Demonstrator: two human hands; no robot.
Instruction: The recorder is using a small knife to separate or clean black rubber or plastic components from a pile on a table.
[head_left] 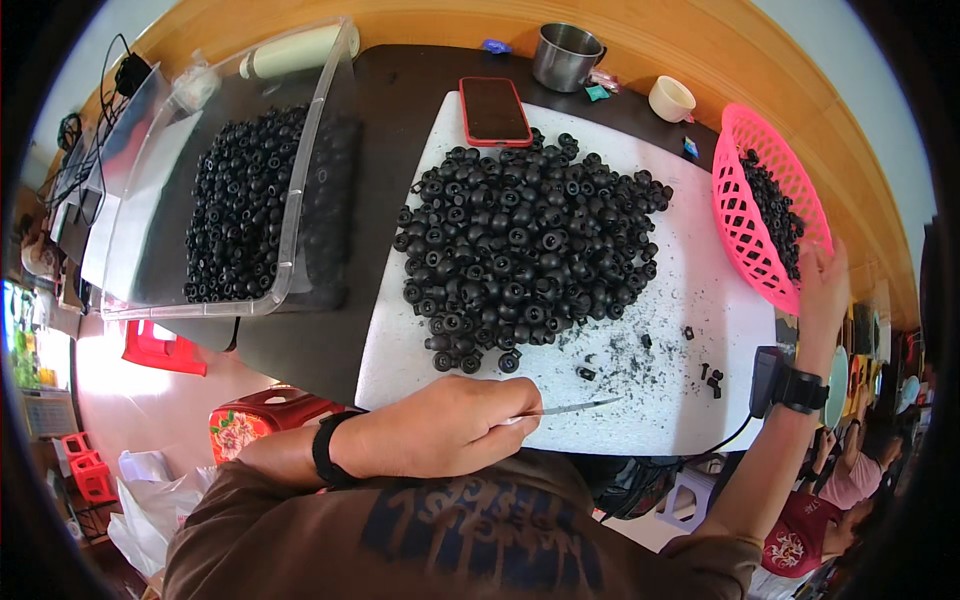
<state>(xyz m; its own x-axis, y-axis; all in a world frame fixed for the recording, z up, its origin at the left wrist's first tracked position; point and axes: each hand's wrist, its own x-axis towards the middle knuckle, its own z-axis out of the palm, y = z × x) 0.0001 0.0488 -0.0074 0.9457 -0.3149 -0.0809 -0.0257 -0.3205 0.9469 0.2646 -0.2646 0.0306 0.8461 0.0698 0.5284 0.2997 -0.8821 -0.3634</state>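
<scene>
My left hand (447,425) is closed around the pale handle of a small knife (580,407), its narrow blade pointing right over the near part of a white foam board (400,375). A large heap of small round black plastic parts (530,240), many with a hole in them, covers the middle of the board. At the right, my right hand (822,275) is at the near rim of a pink mesh basket (735,215) holding small black pieces (772,210). Its fingertips are blurred, so their grip cannot be made out. A few black bits (712,380) and crumbs lie between the hands.
A clear plastic bin (300,200) with more black parts (245,205) stands at the left. A red-edged phone (495,110) lies on the board's far edge. Behind are a metal mug (567,58) and a cream cup (672,99). A red stool (265,415) stands at the lower left.
</scene>
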